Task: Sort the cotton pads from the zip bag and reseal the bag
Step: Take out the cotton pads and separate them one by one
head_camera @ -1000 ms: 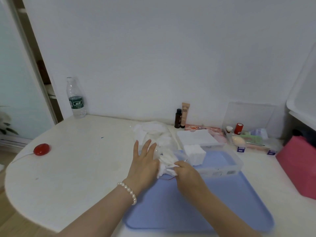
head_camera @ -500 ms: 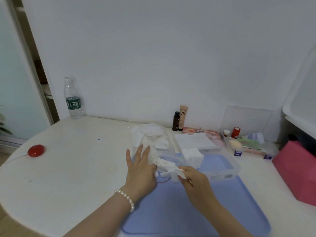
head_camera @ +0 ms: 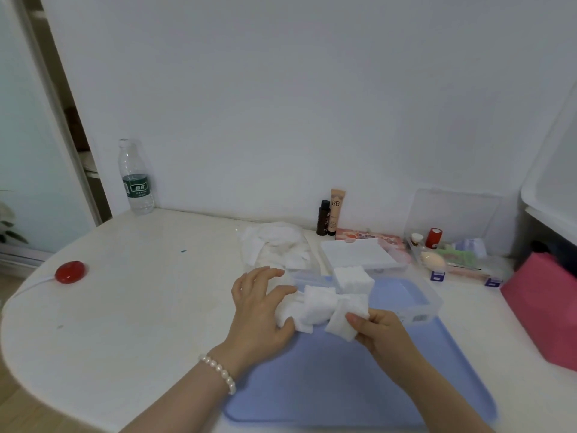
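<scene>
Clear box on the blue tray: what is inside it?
A stack of white cotton pads stands in the clear box. Loose pads and the right hand cover its near-left part.

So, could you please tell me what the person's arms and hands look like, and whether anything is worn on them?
Both forearms are bare, with no sleeves in view. The left hand has a bracelet of round white pearl-like beads at its wrist. The right hand shows no bracelet, ring or watch.
</scene>
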The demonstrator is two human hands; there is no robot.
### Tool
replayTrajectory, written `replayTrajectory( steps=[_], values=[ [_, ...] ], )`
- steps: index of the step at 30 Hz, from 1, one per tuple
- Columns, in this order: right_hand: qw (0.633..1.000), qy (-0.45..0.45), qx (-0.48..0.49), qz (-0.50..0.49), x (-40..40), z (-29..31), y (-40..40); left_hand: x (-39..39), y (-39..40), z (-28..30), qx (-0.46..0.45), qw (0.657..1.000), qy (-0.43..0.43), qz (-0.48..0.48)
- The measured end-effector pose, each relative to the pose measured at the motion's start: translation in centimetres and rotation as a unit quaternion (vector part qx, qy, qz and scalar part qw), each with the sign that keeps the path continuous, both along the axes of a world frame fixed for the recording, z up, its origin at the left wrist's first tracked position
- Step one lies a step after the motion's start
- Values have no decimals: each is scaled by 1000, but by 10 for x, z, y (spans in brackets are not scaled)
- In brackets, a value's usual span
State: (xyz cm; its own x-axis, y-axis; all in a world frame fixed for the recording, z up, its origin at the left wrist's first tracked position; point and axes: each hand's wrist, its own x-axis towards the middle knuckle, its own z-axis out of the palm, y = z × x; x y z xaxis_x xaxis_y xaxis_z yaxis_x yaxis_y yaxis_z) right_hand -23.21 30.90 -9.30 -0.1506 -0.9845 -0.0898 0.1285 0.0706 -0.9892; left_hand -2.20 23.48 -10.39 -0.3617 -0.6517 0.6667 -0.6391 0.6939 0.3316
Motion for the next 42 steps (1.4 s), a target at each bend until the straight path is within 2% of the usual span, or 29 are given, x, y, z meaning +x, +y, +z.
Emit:
replayTrajectory(
  steps=[3,7,9,11,13,15,17,19,22,25,29,32,35,38,40,42],
  values=[
    [997,-72,1,2,-7,0,2,-4,2,-1,7,999,29,-23],
    [991,-129,-5,30,-16,5,7,-7,4,7,11,990,134,-45],
    [988,-145,-9,48,-21,10,8,-11,7,18,44,982,166,-79],
    [986,-152,-9,65,-23,18,8,-19,12,33,119,964,200,-126],
    [986,-148,-12,74,-26,25,5,-29,13,48,252,919,248,-173],
    [986,-144,-18,86,-28,34,2,-40,9,59,373,853,293,-217],
    [984,-152,-26,91,-30,40,-2,-48,5,66,441,805,320,-234],
    [984,-149,-28,93,-31,49,-4,-56,4,71,477,784,315,-241],
    [991,-119,-23,60,-31,61,-9,-69,3,76,506,778,293,-229],
    [995,-90,-26,19,-35,72,-13,-83,2,80,525,746,341,-227],
    [995,37,-57,-68,-38,84,-20,-104,-5,87,561,667,445,-207],
    [968,114,-151,-164,-44,92,-26,-118,-12,96,559,624,504,-209],
    [944,108,-209,-232,-54,99,-28,-129,-18,103,521,641,520,-215],
    [957,30,-216,-193,-61,104,-33,-140,-24,108,482,671,524,-207],
    [965,16,-212,-156,-62,111,-36,-147,-25,108,451,706,513,-188],
    [958,46,-226,-168,-63,120,-36,-150,-27,108,415,742,500,-164]
  ],
)
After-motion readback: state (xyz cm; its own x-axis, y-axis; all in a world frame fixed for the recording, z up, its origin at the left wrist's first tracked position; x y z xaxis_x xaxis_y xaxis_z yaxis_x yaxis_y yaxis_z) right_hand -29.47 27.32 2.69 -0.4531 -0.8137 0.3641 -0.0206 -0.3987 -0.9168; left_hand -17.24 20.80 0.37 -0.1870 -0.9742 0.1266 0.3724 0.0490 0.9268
